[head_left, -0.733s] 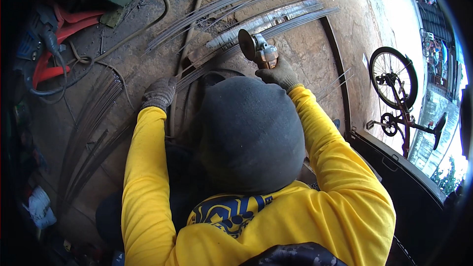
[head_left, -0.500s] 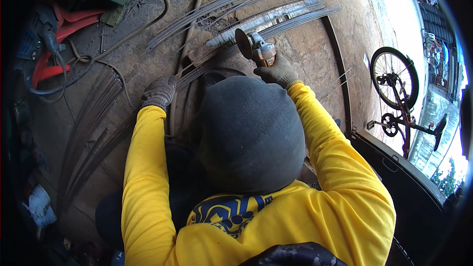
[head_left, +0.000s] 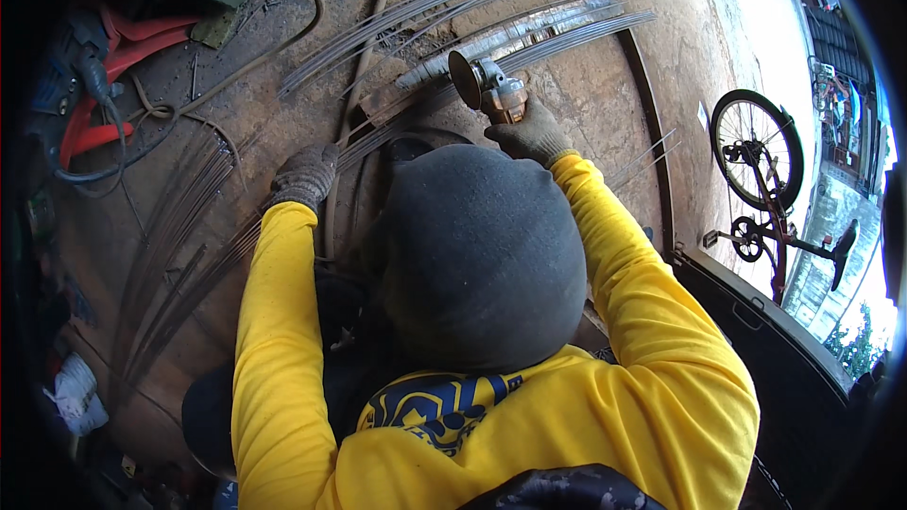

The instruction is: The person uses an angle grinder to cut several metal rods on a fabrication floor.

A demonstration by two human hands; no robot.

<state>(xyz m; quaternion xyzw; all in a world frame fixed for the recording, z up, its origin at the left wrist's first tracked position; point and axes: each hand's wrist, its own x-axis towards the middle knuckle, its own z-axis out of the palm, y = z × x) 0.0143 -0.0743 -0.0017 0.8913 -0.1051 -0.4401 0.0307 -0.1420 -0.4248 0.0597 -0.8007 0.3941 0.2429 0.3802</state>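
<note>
Right hand: on my feed the right hand (head_left: 534, 135), in a grey knit glove, was wrapped around a silver-grey metal angle grinder (head_left: 505, 99) fitted with a dark round disc (head_left: 465, 80).
Grinder: it was just ahead of the dark, rounded cloth head covering (head_left: 482, 255), disc toward the left, near thin grey metal rods (head_left: 378, 140); I could not tell whether it touched them or was spinning.
Left hand: the left hand (head_left: 304, 176), gloved alike, lay over the rods; its fingertips were hidden, so I could not tell whether it gripped or only pressed.
Floor: a silver-grey long strip (head_left: 529, 33) lay beyond the grinder on the brown floor (head_left: 605, 123).
Disc risk: I judged that the disc could bind or kick back if a loose rod rolled or bent against it.
Glove risk: the knit could snag if the disc strayed toward either hand.
Writing: a dark-blue emblem with partial lettering showed on the yellow long-sleeved shirt (head_left: 567, 425), folded out of full view; I made out no label on the grinder.
</note>
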